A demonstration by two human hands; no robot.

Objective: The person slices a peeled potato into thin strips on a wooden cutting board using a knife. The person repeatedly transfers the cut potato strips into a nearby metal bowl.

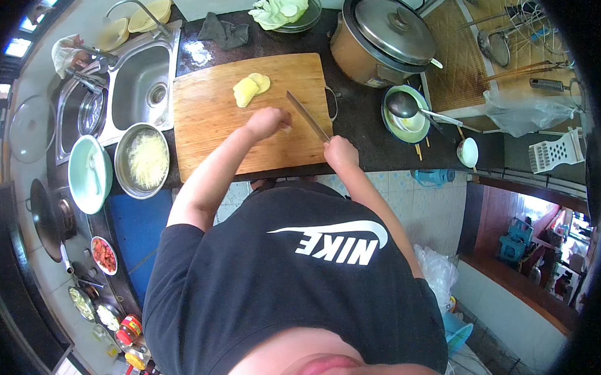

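My right hand (pixel 341 152) grips the handle of a kitchen knife (pixel 307 116), whose blade points away from me over the right part of the wooden cutting board (pixel 213 136). Over the middle of the board is my left hand (pixel 271 123), its fingers bent; a small pale bit shows at the fingertips, too small to name. Beyond that hand, several pale yellow slices (pixel 246 91), perhaps potato, lie overlapping on the board. A steel bowl (pixel 120 181) of pale yellow shreds (pixel 148 159) stands left of the board.
A double steel sink (pixel 140 89) and a mint-green bowl (pixel 76 182) are at the left. Behind the board lie a dark cloth (pixel 226 31) and cabbage leaves (pixel 280 8) on a glass dish. A large rice cooker (pixel 370 64) and a bowl with a ladle (pixel 402 105) stand right.
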